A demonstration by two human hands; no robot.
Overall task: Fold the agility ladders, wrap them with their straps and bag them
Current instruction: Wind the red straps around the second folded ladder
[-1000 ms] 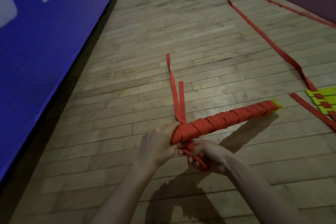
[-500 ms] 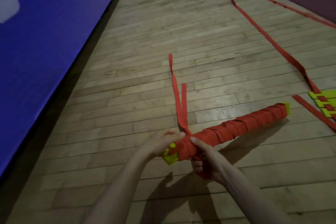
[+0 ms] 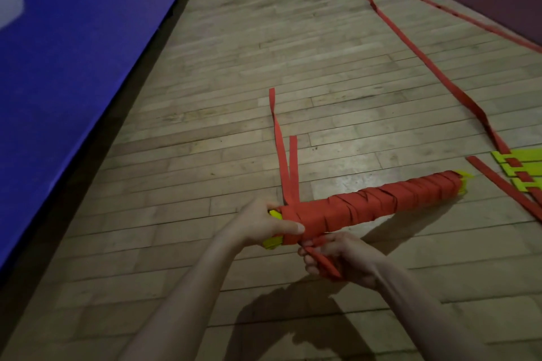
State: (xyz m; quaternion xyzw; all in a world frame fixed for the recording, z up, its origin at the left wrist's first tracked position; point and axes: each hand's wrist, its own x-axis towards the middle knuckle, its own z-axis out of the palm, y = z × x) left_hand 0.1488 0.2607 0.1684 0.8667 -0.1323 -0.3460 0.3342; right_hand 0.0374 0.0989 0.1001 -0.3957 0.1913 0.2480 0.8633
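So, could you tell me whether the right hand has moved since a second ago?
Yes. The right hand, pinching the strap end, has slipped from the wrapped ladder's near end to below it, toward the camera.

Dim, soft — hard shadows below

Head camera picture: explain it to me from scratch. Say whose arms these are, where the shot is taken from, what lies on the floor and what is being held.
There is no machine here. A person wears a camera on the head, looking forward and down, so the two bare arms are their own. The left hand grips the near end of a folded ladder bundle, yellow rungs wound tightly in red strap. The right hand holds a loose strap end beneath the bundle. Two strap tails trail away from the bundle along the wooden floor. To the right lies a second ladder, with its long red straps stretched across the boards. A blue mat fills the left.
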